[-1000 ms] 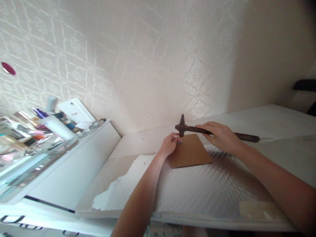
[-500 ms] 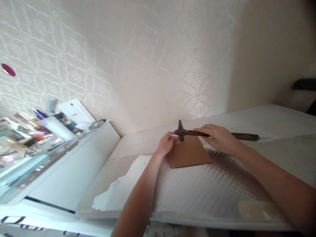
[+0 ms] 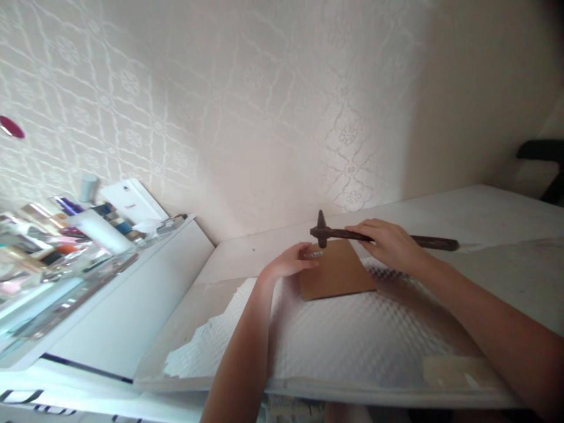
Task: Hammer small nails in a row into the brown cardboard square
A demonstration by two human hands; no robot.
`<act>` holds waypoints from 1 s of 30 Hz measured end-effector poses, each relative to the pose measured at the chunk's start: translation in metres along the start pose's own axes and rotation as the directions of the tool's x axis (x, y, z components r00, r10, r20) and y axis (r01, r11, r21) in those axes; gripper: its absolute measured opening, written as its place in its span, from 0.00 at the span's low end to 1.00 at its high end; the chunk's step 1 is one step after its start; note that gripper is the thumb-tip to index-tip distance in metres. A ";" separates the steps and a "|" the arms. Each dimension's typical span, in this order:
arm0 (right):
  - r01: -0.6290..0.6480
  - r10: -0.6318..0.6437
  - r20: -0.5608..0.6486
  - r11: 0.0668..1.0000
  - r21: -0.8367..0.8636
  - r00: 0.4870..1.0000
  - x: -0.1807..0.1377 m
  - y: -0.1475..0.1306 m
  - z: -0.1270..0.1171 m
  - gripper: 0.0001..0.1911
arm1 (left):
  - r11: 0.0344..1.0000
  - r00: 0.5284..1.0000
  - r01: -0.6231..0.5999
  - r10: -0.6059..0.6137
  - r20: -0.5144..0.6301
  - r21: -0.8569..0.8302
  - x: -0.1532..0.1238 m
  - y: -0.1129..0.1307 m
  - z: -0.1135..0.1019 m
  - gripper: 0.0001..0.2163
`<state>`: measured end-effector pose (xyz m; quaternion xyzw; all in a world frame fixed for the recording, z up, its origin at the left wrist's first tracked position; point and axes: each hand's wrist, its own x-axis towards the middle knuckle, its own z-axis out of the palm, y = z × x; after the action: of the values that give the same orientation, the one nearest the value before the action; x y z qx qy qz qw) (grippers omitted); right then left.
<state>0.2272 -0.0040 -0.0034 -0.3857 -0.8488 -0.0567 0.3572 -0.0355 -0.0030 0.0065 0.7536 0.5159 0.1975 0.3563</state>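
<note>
My right hand (image 3: 390, 244) is closed round the handle of a dark old hammer (image 3: 423, 241), close behind its head. The hammer head (image 3: 321, 230) hovers just above the far corner of a brown cardboard square (image 3: 337, 273). My left hand (image 3: 286, 265) rests at the cardboard's left edge with its fingers stretched towards a small pale patterned thing (image 3: 314, 255) lying on that corner. What that thing is I cannot make out. The cardboard lies on white textured sheeting (image 3: 352, 335) spread over a worn white tabletop (image 3: 484, 217).
A patterned wallpapered wall (image 3: 264, 106) rises right behind the table. To the left stands a white unit (image 3: 132, 294) with a clear tray (image 3: 66, 276) of several bottles and tubes. A dark chair part (image 3: 541, 153) shows at the far right. The sheeting's left edge is torn.
My left hand let go its pinch at the cardboard corner and slid left and down, fingers flattening. The hammer head dipped, then rose a little; my right hand barely shifted.
</note>
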 end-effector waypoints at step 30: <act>-0.069 0.066 0.069 0.997 0.040 0.995 -0.001 0.005 0.002 0.20 | 0.987 0.990 -0.042 0.021 0.138 0.153 -0.003 0.001 -0.003 0.40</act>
<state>0.2299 -0.0010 -0.0067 -0.4083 -0.8479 -0.0135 0.3380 -0.0379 -0.0054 0.0095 0.7989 0.4921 0.1107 0.3276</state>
